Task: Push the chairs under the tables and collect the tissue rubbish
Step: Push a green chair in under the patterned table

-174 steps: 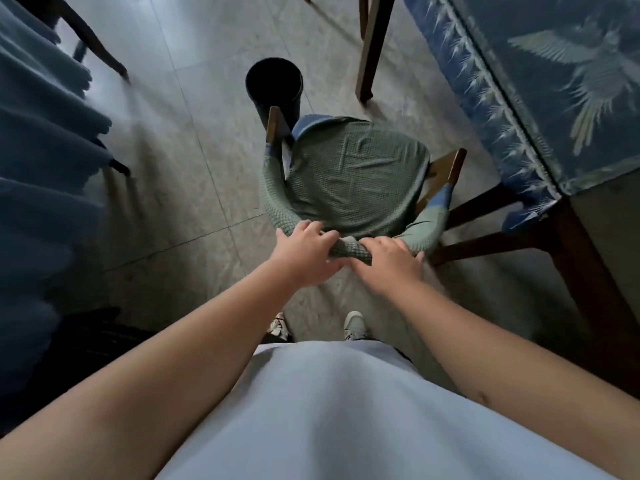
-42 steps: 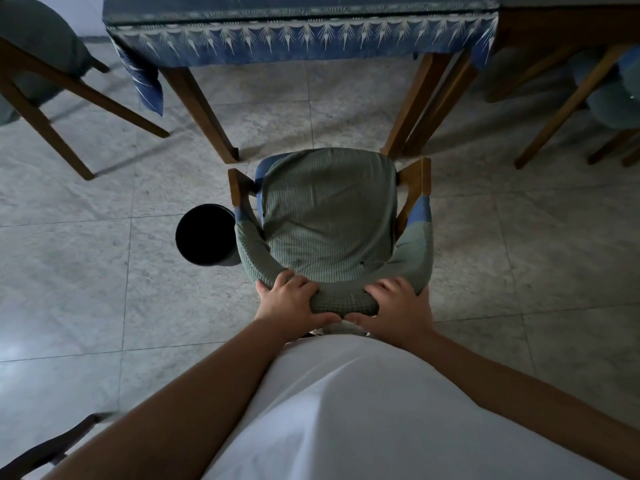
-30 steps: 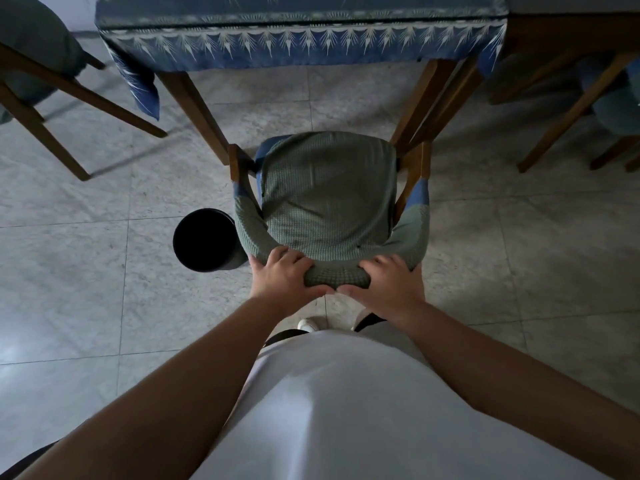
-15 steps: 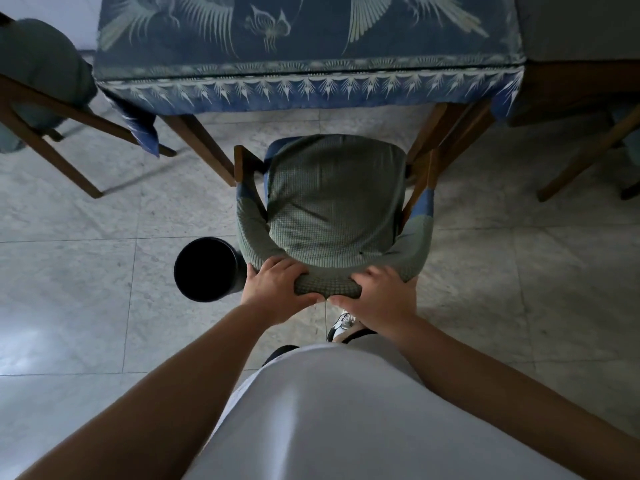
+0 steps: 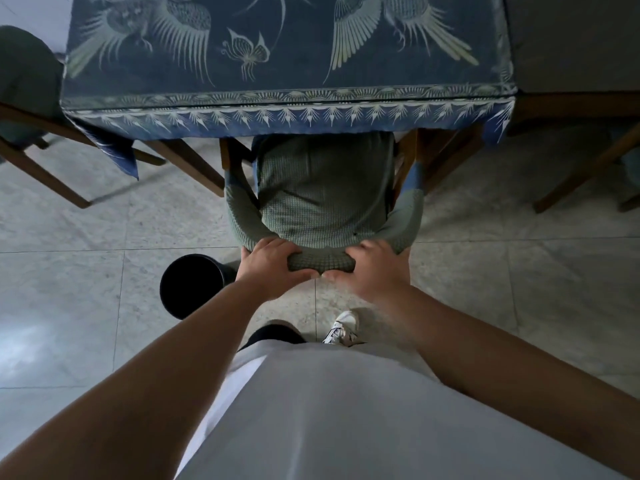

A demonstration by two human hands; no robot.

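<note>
A wooden chair (image 5: 325, 188) with a green woven cover stands in front of me, its front part tucked under the table (image 5: 287, 98), which wears a blue cloth printed with birds. My left hand (image 5: 270, 268) grips the left side of the curved backrest. On the right side of the same backrest my right hand (image 5: 372, 271) holds on. No tissue is visible anywhere in the view.
A black round bin (image 5: 190, 285) stands on the tiled floor just left of the chair, close to my left wrist. Another chair (image 5: 27, 109) sits at the far left, and wooden chair legs (image 5: 585, 171) show at the right. My shoe (image 5: 341, 329) is behind the chair.
The chair has slid forward, and its seat front now lies under the table edge. I have stepped closer, so the tabletop fills the upper view. Both hands keep the same hold.
</note>
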